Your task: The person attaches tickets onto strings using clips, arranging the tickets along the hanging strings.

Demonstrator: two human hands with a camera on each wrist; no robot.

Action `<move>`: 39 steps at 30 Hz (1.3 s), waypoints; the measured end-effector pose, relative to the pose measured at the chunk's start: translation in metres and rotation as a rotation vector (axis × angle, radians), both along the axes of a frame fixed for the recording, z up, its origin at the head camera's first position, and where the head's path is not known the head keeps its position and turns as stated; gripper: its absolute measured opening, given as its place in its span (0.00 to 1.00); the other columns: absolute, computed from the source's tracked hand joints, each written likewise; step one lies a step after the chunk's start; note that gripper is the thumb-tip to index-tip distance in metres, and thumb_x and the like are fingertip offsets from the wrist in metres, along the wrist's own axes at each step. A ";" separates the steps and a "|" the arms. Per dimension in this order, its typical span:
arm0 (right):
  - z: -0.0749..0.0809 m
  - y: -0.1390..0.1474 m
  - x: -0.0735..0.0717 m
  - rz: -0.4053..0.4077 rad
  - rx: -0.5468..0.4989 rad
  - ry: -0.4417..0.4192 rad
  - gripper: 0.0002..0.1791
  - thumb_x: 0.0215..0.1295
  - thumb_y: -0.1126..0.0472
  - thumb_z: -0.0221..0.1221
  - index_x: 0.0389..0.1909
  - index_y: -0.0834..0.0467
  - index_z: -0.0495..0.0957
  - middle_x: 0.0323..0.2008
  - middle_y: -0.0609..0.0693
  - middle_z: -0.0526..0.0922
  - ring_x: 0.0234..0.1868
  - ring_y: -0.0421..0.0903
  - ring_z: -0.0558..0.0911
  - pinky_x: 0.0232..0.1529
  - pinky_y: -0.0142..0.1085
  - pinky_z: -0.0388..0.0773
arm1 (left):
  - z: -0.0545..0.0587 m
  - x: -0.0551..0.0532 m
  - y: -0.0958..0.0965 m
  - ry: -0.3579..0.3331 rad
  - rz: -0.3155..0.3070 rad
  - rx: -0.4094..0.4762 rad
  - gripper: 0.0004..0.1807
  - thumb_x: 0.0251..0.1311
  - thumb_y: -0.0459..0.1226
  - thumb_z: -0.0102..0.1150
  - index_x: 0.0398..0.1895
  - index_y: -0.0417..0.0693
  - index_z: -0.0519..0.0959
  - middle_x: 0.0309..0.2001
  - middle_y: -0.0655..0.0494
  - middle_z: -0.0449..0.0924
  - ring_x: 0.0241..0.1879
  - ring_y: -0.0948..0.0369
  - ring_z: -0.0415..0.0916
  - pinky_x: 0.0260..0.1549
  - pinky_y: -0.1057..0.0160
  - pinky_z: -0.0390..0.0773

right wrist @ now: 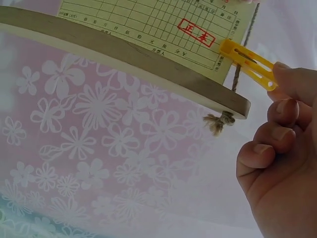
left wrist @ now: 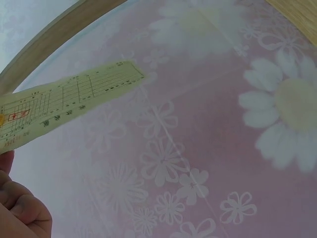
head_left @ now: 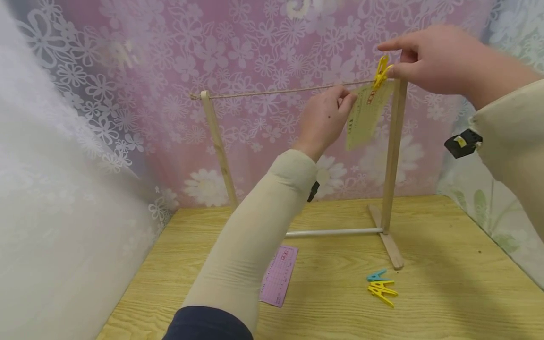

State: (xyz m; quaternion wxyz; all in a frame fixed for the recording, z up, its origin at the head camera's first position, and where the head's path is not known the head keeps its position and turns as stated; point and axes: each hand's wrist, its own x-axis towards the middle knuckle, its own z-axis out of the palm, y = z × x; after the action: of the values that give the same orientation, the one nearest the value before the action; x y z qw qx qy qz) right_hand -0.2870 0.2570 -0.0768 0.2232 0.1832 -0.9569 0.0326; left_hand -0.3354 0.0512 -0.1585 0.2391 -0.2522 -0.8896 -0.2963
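Observation:
A yellow receipt slip (head_left: 369,115) with printed lines and a red stamp hangs from a thin rope (head_left: 272,91). My left hand (head_left: 325,115) pinches its upper left corner close to the rope; that corner also shows in the left wrist view, above my fingers (left wrist: 29,208). A yellow clothespin (right wrist: 247,64) clips the slip's other end to the rope, beside the right post. At the clothespin's handles is my right hand (head_left: 446,59), its thumb at one handle and its index finger stretched out above. The other right fingers (right wrist: 275,136) are curled.
The rope is strung between a left wooden post (head_left: 218,146) and a right wooden post (head_left: 395,156), joined low down by a white rod (head_left: 335,232). On the wood-grain table (head_left: 331,307) lie a pink receipt slip (head_left: 280,276), partly behind my left sleeve, a blue clothespin (head_left: 378,276) and yellow clothespins (head_left: 382,289).

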 end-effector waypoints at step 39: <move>-0.078 0.021 0.037 0.096 -0.159 0.008 0.23 0.73 0.53 0.59 0.66 0.53 0.75 0.34 0.48 0.76 0.27 0.44 0.69 0.24 0.36 0.65 | -0.058 0.026 -0.079 0.082 -0.225 -0.045 0.15 0.76 0.48 0.51 0.55 0.52 0.80 0.24 0.57 0.70 0.22 0.61 0.64 0.24 0.64 0.65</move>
State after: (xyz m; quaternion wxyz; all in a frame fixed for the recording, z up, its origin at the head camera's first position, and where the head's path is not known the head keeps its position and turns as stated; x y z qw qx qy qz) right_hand -0.2499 0.2780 -0.1550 0.2390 0.2105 -0.9405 0.1184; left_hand -0.3099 -0.0275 -0.2163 0.2349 -0.3678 -0.8515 -0.2908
